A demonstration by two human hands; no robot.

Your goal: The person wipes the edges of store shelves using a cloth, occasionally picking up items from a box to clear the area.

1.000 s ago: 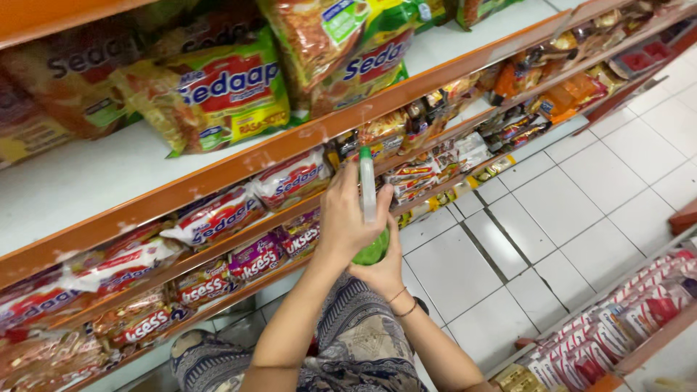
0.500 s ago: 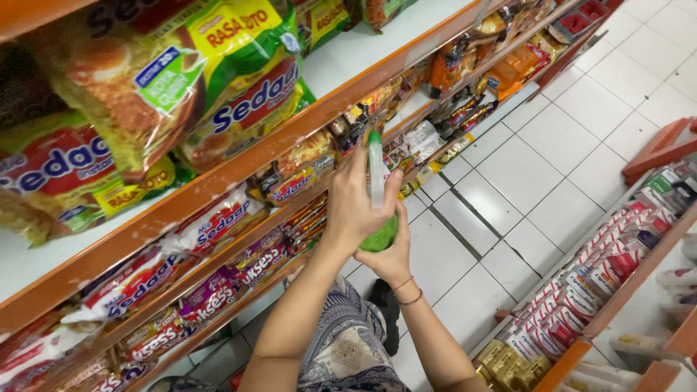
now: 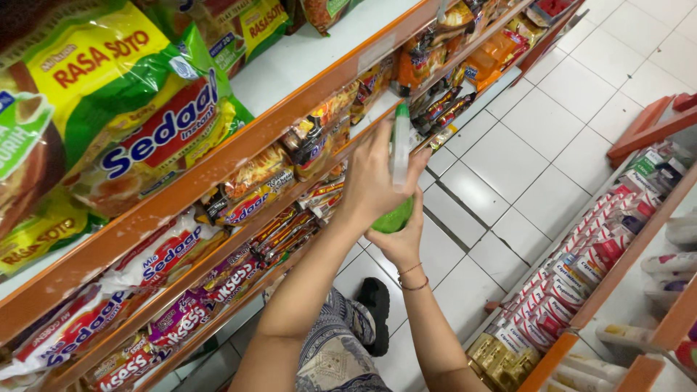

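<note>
Fingers (image 3: 367, 156) of the left hand (image 3: 374, 185) are curled together around the middle of a slim bottle (image 3: 400, 149), clamped on its pale, translucent body. The bottle stands roughly upright, green cap at the top, just in front of the orange edge of the middle shelf (image 3: 239, 163).

The right hand (image 3: 399, 239) sits directly below, palm up, fingers closed on the bottle's rounded green bottom end (only the lower bulge shows between the two hands). A thin bracelet (image 3: 412, 279) circles the right wrist.

Status, as judged from this frame: the bottle is lifted and fully held in both hands, clear of every shelf; it rests on nothing. It is not placed anywhere, and the cap appears on. Whether the hands are twisting or only steadying cannot be told.

Outward: behind the hands, the shelf edges run diagonally, stocked with instant noodle packets (image 3: 181, 254) in red, purple and white on the lower tiers. On the top shelf, at the upper left corner, lie large yellow-green noodle multipacks (image 3: 116, 109). Small snack sachets (image 3: 435, 109) crowd the far end of the middle shelf.

Below: white tiled floor (image 3: 523, 160), patterned trousers (image 3: 334, 356), a black shoe (image 3: 376, 312). At the right edge, a second orange-edged rack holds boxed toothpaste tubes (image 3: 581, 268).
</note>
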